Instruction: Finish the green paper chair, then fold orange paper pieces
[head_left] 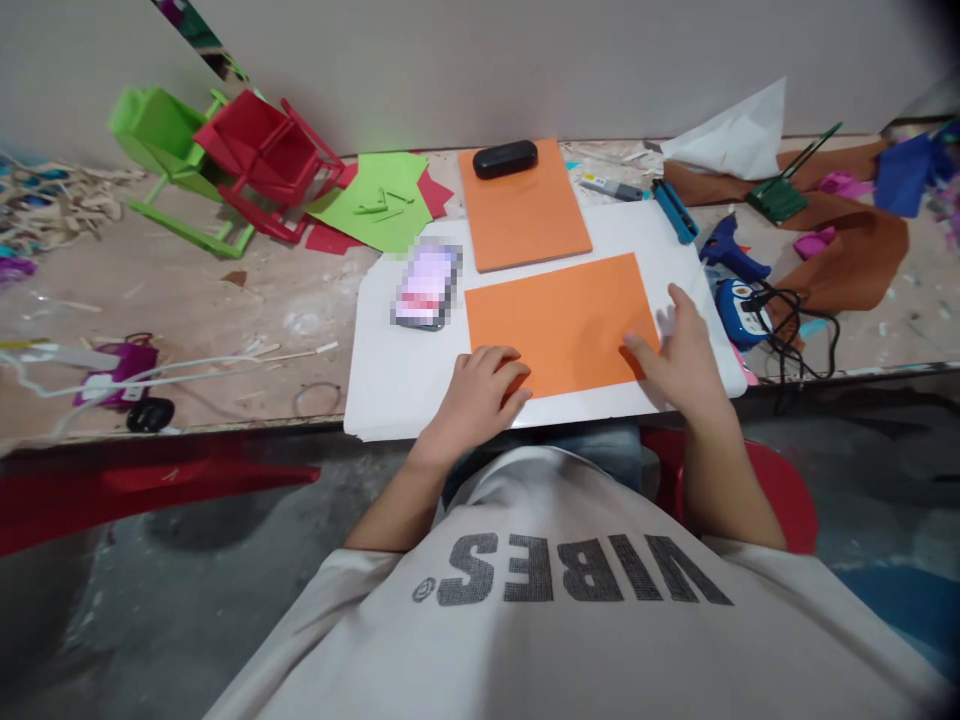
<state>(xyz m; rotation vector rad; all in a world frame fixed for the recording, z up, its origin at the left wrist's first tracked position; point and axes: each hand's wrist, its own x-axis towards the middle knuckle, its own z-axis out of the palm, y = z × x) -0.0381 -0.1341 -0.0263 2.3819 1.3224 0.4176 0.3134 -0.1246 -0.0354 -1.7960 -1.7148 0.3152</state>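
An orange sheet of paper or foam (570, 320) lies flat on a white board (397, 385) in front of me. My left hand (484, 395) rests at its lower left edge, fingers loosely bent and apart, touching the sheet. At the right edge is my right hand (682, 360), its thumb tip on the sheet and its other fingers stretched away over the board. Behind the sheet, a stack of orange sheets (525, 220) bears a black oblong case (505, 158). A phone (427, 285) with a blurred screen lies left of the sheet.
Toy-sized green (161, 140) and red (255, 150) rocking chairs stand at back left, beside a green sheet (375, 230) with scraps. On the right are a cutter (611, 187), a teal stapler-like tool (675, 210), a blue glue gun (733, 250) and black cables (806, 330).
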